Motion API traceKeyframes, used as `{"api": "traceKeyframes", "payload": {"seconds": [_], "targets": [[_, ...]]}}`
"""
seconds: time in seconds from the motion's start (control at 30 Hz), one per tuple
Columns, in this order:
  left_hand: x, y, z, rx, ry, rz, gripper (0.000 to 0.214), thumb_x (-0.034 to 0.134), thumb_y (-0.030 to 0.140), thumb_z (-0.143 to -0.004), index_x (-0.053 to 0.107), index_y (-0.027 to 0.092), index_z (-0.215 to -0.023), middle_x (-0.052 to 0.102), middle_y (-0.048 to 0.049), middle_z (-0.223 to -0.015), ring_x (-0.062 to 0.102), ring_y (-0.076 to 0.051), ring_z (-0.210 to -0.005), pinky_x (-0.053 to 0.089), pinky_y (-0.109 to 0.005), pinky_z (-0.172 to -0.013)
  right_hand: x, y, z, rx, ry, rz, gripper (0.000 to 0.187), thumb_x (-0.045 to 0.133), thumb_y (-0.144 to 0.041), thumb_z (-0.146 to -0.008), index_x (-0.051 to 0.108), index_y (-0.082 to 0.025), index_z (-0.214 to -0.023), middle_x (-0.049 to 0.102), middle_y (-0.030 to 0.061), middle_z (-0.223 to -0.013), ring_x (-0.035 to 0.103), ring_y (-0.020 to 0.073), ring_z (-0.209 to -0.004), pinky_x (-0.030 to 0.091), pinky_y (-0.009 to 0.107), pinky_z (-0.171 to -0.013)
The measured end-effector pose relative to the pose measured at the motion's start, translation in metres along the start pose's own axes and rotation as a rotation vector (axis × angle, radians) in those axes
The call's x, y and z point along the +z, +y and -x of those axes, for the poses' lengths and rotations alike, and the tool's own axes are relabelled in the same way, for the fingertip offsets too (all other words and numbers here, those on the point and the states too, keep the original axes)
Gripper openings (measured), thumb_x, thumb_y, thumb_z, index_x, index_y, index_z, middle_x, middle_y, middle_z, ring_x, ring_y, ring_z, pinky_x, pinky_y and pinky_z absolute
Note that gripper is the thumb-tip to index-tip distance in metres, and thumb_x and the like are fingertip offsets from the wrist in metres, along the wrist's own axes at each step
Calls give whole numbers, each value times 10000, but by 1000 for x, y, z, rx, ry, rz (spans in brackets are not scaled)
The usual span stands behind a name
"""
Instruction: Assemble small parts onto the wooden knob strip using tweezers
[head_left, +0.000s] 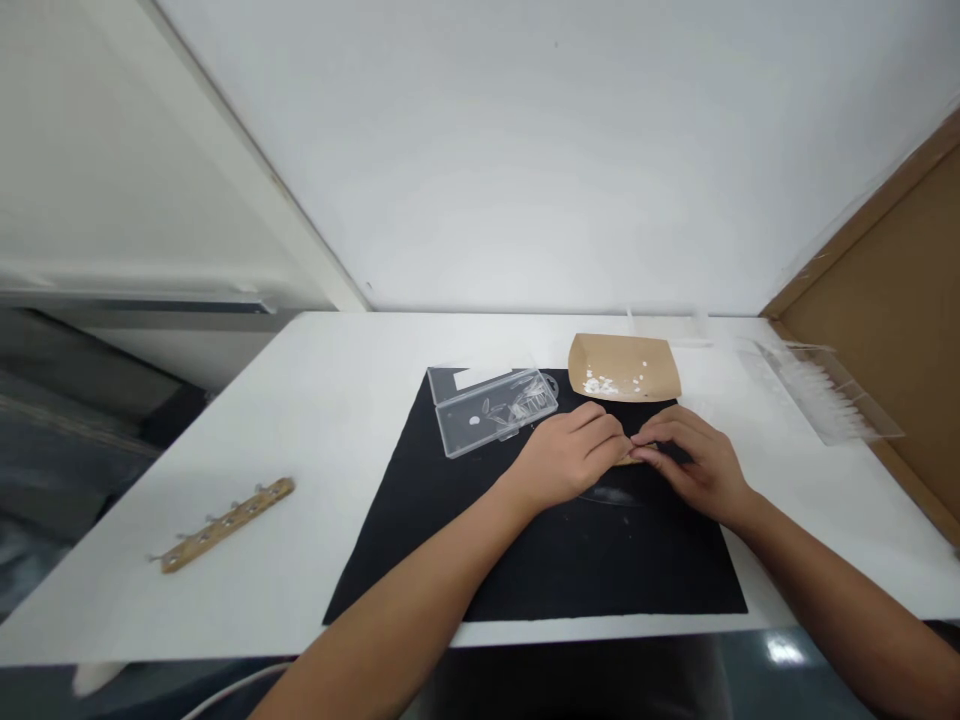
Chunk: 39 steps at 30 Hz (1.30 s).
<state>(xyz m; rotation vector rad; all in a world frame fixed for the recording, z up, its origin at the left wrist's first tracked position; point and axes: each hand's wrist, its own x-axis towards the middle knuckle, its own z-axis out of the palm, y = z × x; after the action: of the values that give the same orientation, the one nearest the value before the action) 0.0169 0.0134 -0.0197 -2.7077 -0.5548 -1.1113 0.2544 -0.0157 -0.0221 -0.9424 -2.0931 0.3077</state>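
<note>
My left hand (577,452) is closed, its fingers curled over the left part of a small wooden strip (624,461) on the black mat (540,575). From the right, my right hand (697,462) meets it, thumb and forefinger pinched together just above the strip. Whatever lies between those fingertips is too small to make out. Most of the strip is hidden by my fingers. Left of my hands, an open clear plastic case (495,410) holds thin transparent pieces. Behind my hands sits a brown paper tray (626,365) with white bits on it.
A wooden strip with metal pins (229,525) lies on the white table (330,400) at left. To the right is a clear box of pale slender pieces (821,395). Another clear container (670,328) stands at the back. A brown board (892,330) borders the right side.
</note>
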Motion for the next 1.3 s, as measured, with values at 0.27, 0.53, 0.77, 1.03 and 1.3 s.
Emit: {"api": "traceKeyframes", "payload": {"seconds": [0.27,0.53,0.77,1.03,1.3], "targets": [[4,-3,2,-71,-1,57,86,604,162,-1037,686,163,-1060,739,-77,-992,646,-200,-934,574,-320,-804,3,-1,4,205,23,-166,75,648,-293,-1028,715,-268,-1052,743,44,-978,715,197,-884,602,336,-758],[6,-3,-1,-191,151,233,105,659,206,-1020,679,179,-1120,753,-72,-992,689,-193,-946,590,-363,-869,-2,-1,2,196,66,-136,79,665,-332,-1018,709,-271,-1042,740,51,-942,709,205,-832,602,353,-719],[10,-8,1,-288,143,245,115,614,241,-1053,704,192,-1105,721,-65,-944,677,-192,-918,556,-362,-852,-6,0,1,76,177,64,81,680,-240,-999,711,-305,-1033,780,30,-946,744,230,-890,616,406,-784],[8,-5,1,-322,106,222,183,569,264,-1074,732,183,-1054,675,-59,-867,617,-185,-859,514,-321,-779,-3,22,-18,159,405,270,106,687,-362,-997,768,-294,-995,801,41,-960,751,240,-836,626,418,-796],[11,-7,0,-334,182,306,151,627,270,-1051,737,190,-984,754,-61,-901,677,-178,-857,562,-343,-814,4,50,-37,174,308,223,142,656,-340,-1010,783,-277,-993,810,39,-1163,764,219,-838,649,430,-813]]}}
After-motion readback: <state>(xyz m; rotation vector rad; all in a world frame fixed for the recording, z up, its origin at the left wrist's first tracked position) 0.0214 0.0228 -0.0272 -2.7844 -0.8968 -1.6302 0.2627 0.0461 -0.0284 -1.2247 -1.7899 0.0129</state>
